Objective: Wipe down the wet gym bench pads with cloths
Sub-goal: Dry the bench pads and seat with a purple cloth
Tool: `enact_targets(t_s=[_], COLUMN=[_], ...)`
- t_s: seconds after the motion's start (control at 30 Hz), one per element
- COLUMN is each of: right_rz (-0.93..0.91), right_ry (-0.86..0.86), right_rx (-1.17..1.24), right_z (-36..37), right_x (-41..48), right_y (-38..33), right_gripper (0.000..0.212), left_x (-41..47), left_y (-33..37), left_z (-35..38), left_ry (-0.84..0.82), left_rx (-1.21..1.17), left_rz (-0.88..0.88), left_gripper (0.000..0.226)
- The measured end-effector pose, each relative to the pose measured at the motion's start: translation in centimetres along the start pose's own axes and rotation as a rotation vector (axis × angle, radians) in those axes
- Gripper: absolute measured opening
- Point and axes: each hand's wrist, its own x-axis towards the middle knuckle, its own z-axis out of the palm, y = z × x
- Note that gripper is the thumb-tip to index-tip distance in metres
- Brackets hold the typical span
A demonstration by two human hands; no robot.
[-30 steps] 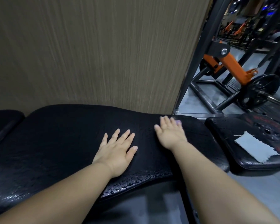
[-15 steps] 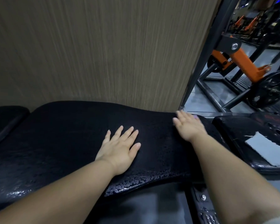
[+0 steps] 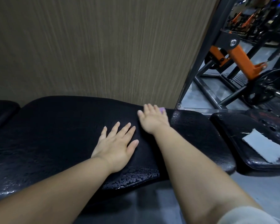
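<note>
Peeking beneath right hand (image 3: pixel 153 121), purple cloth (image 3: pixel 162 109)

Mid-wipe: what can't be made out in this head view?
Head view:
- Purple item: only a corner shows past the right hand, whose fingers are blurred; cloth or not, unclear.
- Bench pad: near edge partly hidden by left forearm and right forearm.
- Far-left pad: cut off by the frame edge.
</note>
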Motion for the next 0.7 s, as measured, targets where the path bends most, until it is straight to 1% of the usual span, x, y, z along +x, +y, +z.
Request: enact_targets(t_s=[0.1,0.23,0.33,0.53,0.7], right_rz=[-0.113,-0.159,-0.08,0.18,0.313], right_ry=[-0.01,0.022,0.073,0.044,0.071], right_rx=[0.038,0.044,0.039,0.003,0.065], right_z=[0.3,-0.1,-0.5,-1.3,-2.3], right_x=[0.2,1.2,2.5,3.3,2.1], right_y=[-2.1,-0.7,1.9,9.4,14.8], right_gripper=[0.058,0.053,0.051,0.059,0.057], left_x=[0.1,0.1,0.0,0.0,0.0], left_y=[0.1,0.0,0.2,0.0,0.1], left_z=[0.0,0.0,-0.1,0.0,0.0], left_ry=[-0.004,-0.012,-0.013,-0.012,-0.011], left_rx=[-0.001,0.006,0.002,-0.002,0.003], left_rz=[0.004,0.0,-0.004,-0.006,-0.01], left_gripper=[0.059,0.058,0.057,0.057,0.057])
